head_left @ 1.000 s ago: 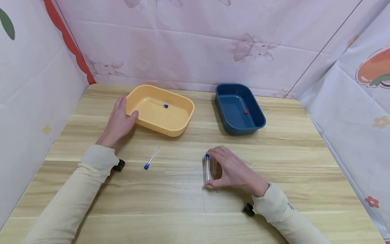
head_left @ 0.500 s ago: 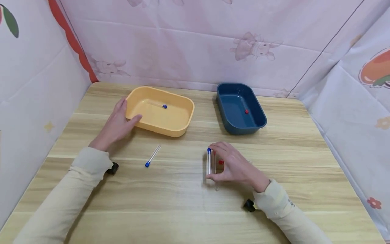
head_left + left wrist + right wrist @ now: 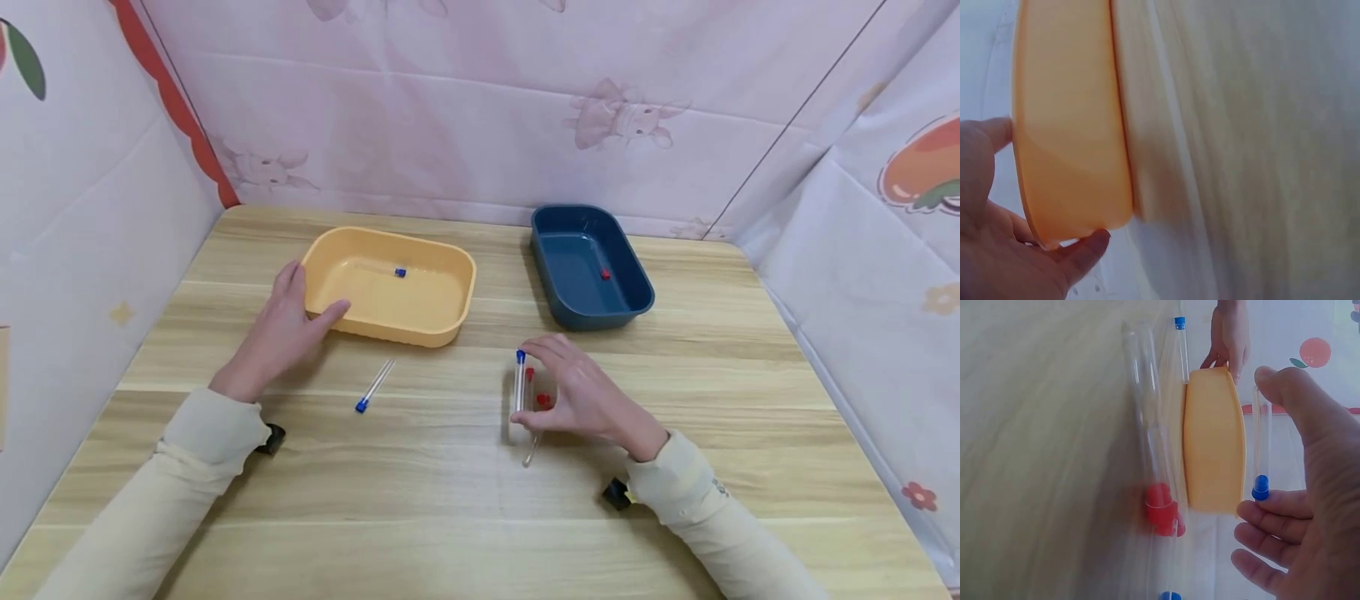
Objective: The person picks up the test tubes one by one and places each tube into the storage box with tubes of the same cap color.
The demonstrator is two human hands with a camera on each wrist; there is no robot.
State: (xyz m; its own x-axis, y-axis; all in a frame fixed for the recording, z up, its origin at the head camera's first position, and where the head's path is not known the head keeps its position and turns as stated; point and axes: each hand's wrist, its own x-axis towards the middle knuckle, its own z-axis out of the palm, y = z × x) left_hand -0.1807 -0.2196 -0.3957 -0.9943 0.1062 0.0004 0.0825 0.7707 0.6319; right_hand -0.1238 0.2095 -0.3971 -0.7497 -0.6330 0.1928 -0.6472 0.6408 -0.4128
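Observation:
My right hand [image 3: 588, 396] pinches a clear test tube with a blue cap [image 3: 520, 383] lengthwise, thumb at the bottom end and a fingertip at the cap. In the right wrist view this tube [image 3: 1262, 437] is raised off the table. Beneath that hand lie red-capped test tubes [image 3: 1159, 469], partly hidden in the head view. My left hand [image 3: 273, 337] grips the left end of a yellow plastic bin [image 3: 390, 332], its thumb over the near rim. Inside the bin lies a blue-capped tube [image 3: 400, 272]. Another blue-capped tube [image 3: 373, 387] rests on the table in front of it.
A dark blue bin [image 3: 592, 319] stands at the back right and contains a red-capped tube [image 3: 605, 274]. Fabric walls [image 3: 480, 142] enclose the wooden table [image 3: 420, 500] at the back and both sides. A further blue cap [image 3: 1170, 595] shows low in the right wrist view.
The right hand has lifted the blue-capped tube and carried it slightly away from me, uncovering red caps below. The left hand has drawn the yellow bin a little nearer and turned it slightly.

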